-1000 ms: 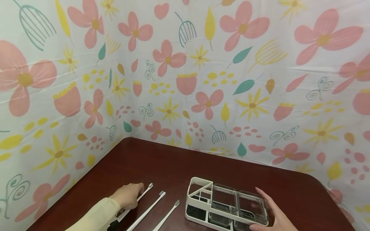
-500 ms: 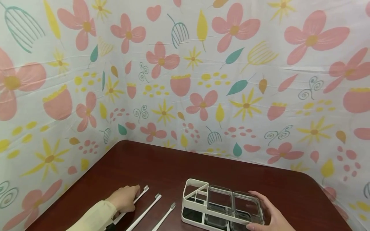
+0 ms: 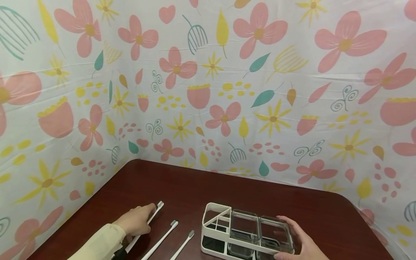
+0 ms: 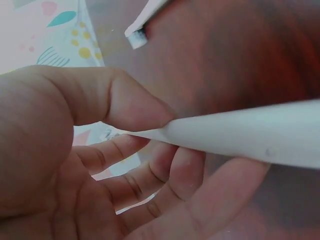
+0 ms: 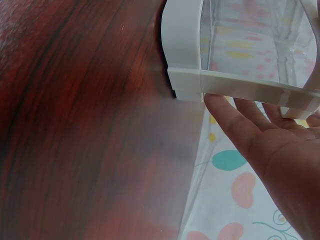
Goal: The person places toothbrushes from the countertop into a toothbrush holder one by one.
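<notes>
My left hand (image 3: 134, 220) pinches a white toothbrush (image 3: 159, 205) by its handle, between thumb and fingers; in the left wrist view the handle (image 4: 245, 132) runs off to the right. Two more white toothbrushes, a middle one (image 3: 160, 240) and a right one (image 3: 182, 246), lie slanted on the table with grey bristles up. A white toothbrush holder (image 3: 216, 234) with divided slots and two clear cups (image 3: 245, 225) stands to their right. At its right end my right hand (image 3: 303, 241) holds it, thumb in front and fingers behind; fingertips touch its rim (image 5: 250, 85) in the right wrist view.
The dark red-brown wooden table (image 3: 182, 184) has rounded far corners. A white cloth (image 3: 208, 126) printed with flowers and leaves hangs along its back and left sides. A black strap (image 3: 120, 254) sits at the left wrist, below a pale yellow sleeve (image 3: 97, 242).
The head view has turned slightly right. My left hand has raised the toothbrush a little, away from the middle one. The right hand stays on the holder.
</notes>
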The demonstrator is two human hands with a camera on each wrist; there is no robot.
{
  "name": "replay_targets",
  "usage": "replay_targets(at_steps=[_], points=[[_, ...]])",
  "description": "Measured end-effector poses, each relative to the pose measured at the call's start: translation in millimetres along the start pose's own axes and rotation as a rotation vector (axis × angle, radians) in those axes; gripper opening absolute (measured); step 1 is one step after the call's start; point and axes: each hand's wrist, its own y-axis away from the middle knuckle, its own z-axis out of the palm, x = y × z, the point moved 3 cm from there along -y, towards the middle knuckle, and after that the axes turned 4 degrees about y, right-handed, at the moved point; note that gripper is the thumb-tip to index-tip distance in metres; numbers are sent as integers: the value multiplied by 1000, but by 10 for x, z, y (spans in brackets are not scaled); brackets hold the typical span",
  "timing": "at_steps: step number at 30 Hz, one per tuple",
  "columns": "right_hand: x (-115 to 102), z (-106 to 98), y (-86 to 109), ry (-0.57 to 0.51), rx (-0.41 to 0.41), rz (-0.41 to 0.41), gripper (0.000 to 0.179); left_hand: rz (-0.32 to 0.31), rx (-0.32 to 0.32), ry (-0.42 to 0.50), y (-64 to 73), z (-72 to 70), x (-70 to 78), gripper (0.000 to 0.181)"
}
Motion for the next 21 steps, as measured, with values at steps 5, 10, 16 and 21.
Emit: replay_targets(at_steps=[5, 10, 16, 21], points=[[18, 3, -7, 33, 32, -100, 71, 3, 16, 13, -15, -71, 54, 39], [17, 38, -2, 81, 74, -267, 76, 6, 37, 68, 1, -92, 79, 31], [25, 42, -4, 41, 51, -251, 76, 51, 75, 148, -10, -132, 153, 24], [17, 33, -3, 50, 47, -249, 76, 104, 82, 221, -75, -170, 219, 21]])
